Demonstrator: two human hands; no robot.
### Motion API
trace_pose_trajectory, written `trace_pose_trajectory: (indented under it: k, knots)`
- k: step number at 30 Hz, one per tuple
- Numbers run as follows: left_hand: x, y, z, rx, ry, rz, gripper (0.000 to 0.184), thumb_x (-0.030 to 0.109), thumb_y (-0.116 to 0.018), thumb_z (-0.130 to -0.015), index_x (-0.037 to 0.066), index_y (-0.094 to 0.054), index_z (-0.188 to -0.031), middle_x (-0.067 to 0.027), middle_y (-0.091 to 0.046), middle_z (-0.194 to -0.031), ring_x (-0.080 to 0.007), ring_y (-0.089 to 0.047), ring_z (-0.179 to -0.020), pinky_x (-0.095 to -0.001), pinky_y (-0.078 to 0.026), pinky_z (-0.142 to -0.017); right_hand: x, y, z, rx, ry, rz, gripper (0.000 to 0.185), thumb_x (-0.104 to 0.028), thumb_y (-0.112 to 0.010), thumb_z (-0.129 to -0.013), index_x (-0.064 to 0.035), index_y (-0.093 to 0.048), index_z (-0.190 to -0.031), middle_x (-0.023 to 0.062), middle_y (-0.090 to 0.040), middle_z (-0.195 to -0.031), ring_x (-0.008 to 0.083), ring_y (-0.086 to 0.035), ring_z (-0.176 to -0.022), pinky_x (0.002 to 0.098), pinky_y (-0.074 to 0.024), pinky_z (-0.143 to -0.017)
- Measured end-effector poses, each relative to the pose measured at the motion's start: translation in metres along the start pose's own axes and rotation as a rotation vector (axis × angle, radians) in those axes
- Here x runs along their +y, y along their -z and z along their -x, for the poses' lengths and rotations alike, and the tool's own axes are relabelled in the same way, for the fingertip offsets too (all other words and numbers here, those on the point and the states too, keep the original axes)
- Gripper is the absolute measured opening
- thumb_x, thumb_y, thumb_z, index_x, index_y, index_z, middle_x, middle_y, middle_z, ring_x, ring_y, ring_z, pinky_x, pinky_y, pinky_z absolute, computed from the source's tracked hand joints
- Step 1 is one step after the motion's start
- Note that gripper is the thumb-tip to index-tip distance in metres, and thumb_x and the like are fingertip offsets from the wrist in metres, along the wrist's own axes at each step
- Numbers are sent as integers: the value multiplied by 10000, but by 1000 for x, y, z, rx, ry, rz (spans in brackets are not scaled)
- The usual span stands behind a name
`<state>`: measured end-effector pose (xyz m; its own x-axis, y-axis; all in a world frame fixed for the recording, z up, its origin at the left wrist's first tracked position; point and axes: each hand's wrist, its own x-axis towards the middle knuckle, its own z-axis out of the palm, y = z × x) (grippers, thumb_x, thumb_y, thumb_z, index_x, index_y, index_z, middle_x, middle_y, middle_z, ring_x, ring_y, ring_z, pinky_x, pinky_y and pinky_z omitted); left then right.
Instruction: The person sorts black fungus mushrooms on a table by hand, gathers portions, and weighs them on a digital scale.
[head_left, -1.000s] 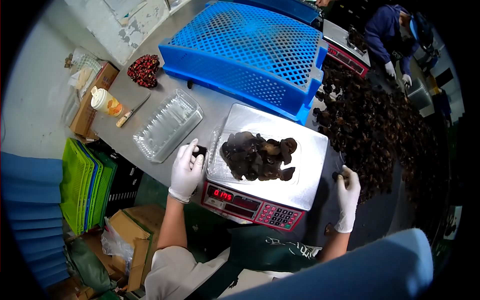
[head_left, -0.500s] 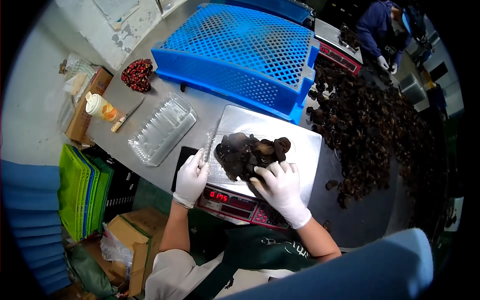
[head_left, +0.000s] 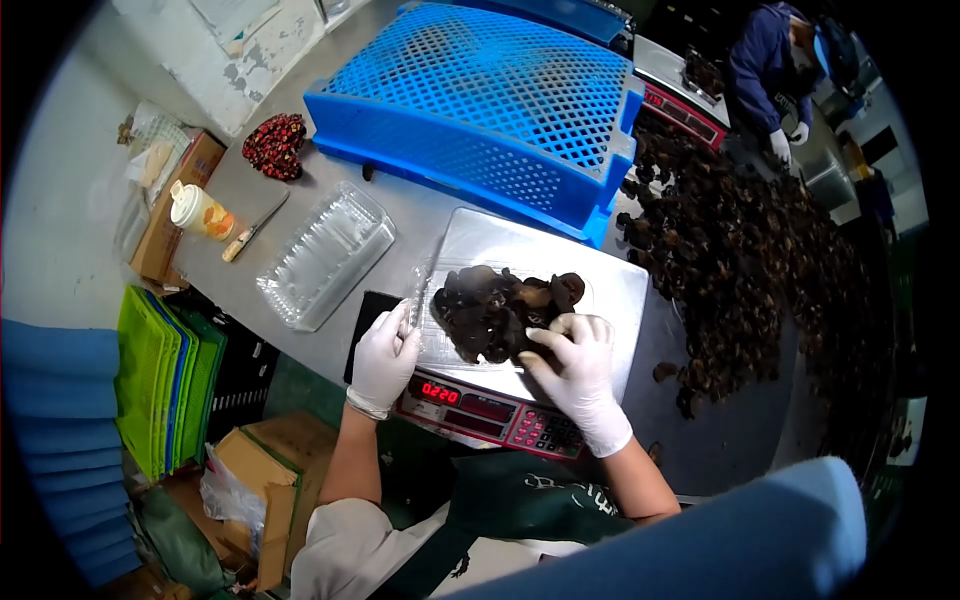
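A clear plastic tray (head_left: 425, 343) holding dark wood ear mushrooms (head_left: 488, 312) lies on the steel pan of a digital scale (head_left: 610, 300), whose red display reads 0.220. My left hand (head_left: 384, 358), in a white glove, pinches the tray's left rim between thumb and fingers. On the right edge of the mushrooms is my right hand (head_left: 580, 378), also gloved, with its thumb and forefinger closed around a mushroom; the fingertips partly cover it.
Behind the scale stands an upturned blue crate (head_left: 470, 130). An empty clear container (head_left: 325, 258), a knife (head_left: 255, 228), a paper cup (head_left: 202, 213) and a red-black patterned bundle (head_left: 274, 147) lie left. Loose mushrooms (head_left: 730, 260) spread right, near another worker (head_left: 770, 75).
The display went from 0.175 to 0.220. My right hand shifted slightly right, its fingers drawing closer together. My left hand stayed on the rim.
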<state>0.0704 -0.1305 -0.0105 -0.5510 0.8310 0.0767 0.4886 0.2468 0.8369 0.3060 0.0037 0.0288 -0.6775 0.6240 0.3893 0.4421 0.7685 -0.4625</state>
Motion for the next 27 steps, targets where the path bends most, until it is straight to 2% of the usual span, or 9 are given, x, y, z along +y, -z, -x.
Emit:
trace_pose_trajectory:
  k: [7,11,15,17,19,21,23,25,27]
  knots:
    - [-2,3,2,-29,-7,-6,443,46,-668,-853,-25,-585,-1282,-30,-524,-819,-100,-442,-577,-252,-403,-551,-4,-12,-4,16,69,136,297,-202,-811,-682,-181,-723,-965,20,-541,-973,260,-496,-984,459,-346,-933]
    - [-3,4,3,-33,17,24,450,50,-676,-851,-27,-584,-1285,-27,-521,-819,-98,-434,-576,-251,-401,-550,-5,25,6,102,2,-324,314,-52,-775,-653,-115,-686,-947,69,-579,-1046,242,-538,-1019,385,-432,-903]
    - [-4,8,3,-10,20,23,439,74,-685,-863,-31,-587,-1278,-26,-530,-809,-90,-449,-577,-247,-413,-557,30,74,65,238,-627,-890,164,40,-621,-766,-22,-625,-918,73,-623,-967,154,-600,-854,278,-492,-780]
    - [-7,10,3,3,25,20,431,81,-685,-869,-32,-589,-1274,-26,-536,-806,-86,-457,-576,-246,-418,-559,58,105,104,188,-880,-725,155,50,-596,-782,-17,-613,-921,23,-619,-890,120,-581,-804,247,-484,-776]
    - [-10,15,1,88,-1,-32,416,86,-682,-879,-27,-594,-1269,-26,-550,-804,-82,-472,-572,-245,-428,-564,115,139,180,-128,-1028,-523,160,-13,-635,-773,4,-641,-932,71,-676,-838,162,-649,-790,281,-512,-763]
    - [-17,19,1,134,33,15,393,71,-661,-898,-15,-596,-1275,-26,-549,-810,-78,-471,-576,-238,-434,-572,141,173,259,-522,-1111,153,282,-119,-695,-756,25,-681,-998,168,-721,-911,230,-711,-878,330,-533,-780]
    - [-17,20,-2,170,14,9,391,64,-649,-906,-15,-591,-1284,-24,-534,-815,-73,-458,-590,-229,-429,-582,131,203,291,-748,-1261,540,406,-199,-715,-742,25,-692,-1080,225,-715,-964,277,-714,-967,360,-536,-817]
    - [-10,19,-4,152,45,50,387,58,-641,-910,-16,-589,-1287,-20,-519,-818,-68,-445,-600,-223,-425,-591,120,198,291,-544,-1371,375,425,-194,-716,-764,11,-682,-1134,206,-720,-988,276,-715,-960,345,-534,-830]
    - [-2,16,-8,143,12,3,376,52,-634,-913,-15,-592,-1281,-16,-515,-814,-69,-443,-598,-226,-423,-592,113,178,269,-225,-1148,178,386,-181,-710,-801,4,-682,-1138,208,-718,-976,277,-715,-930,357,-536,-820]
